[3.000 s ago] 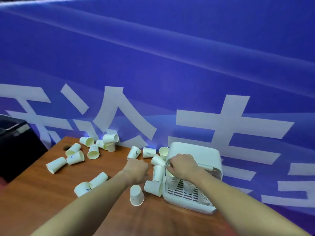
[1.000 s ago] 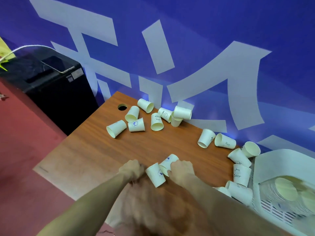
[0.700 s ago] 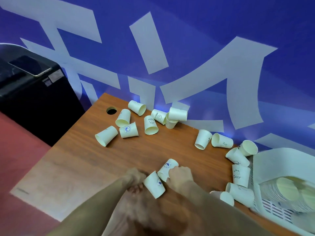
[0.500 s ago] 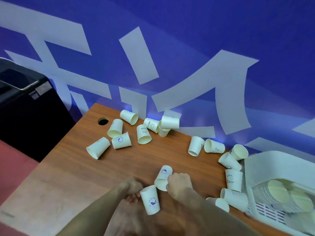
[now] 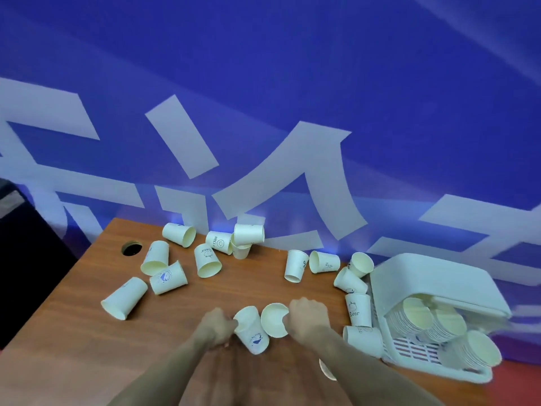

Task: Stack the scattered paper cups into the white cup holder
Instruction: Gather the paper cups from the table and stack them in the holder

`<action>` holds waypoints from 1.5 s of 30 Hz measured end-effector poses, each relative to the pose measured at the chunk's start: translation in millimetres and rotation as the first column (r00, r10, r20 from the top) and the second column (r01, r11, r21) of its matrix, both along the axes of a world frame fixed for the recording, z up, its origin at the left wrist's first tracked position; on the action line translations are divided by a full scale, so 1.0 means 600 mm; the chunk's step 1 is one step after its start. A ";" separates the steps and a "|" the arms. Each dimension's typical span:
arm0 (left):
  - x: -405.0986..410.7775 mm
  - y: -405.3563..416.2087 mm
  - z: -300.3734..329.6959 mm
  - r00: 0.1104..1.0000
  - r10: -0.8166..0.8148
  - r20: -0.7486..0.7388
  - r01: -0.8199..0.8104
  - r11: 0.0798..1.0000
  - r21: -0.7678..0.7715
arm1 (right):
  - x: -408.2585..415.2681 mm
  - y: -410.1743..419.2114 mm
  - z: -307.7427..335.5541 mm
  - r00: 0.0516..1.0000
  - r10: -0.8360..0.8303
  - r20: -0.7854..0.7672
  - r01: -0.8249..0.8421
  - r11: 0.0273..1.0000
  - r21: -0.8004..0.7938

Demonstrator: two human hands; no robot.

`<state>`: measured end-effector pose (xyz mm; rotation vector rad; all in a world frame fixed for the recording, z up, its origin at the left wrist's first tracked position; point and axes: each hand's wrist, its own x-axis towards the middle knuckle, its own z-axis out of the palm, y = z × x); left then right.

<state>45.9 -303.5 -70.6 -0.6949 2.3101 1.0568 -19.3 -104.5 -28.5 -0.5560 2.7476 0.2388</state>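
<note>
At mid-table, our left hand [image 5: 217,326] grips a whale-print cup [image 5: 251,332], base toward us, mouth tilted away. Our right hand [image 5: 307,317] holds a second cup [image 5: 273,319], mouth facing us. Both forearms converge over the wooden table [image 5: 73,332]. The white cup holder [image 5: 433,276] stands at right, against the blue banner [image 5: 263,83].

Bare forearms, no sleeves; hands [image 5: 218,326] ungloved.
</note>
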 end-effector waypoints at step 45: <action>-0.213 0.860 0.167 0.670 -0.555 -0.494 0.421 0.831 -0.362 | 0.047 0.915 0.108 0.508 -0.854 0.115 0.794 0.413 -0.446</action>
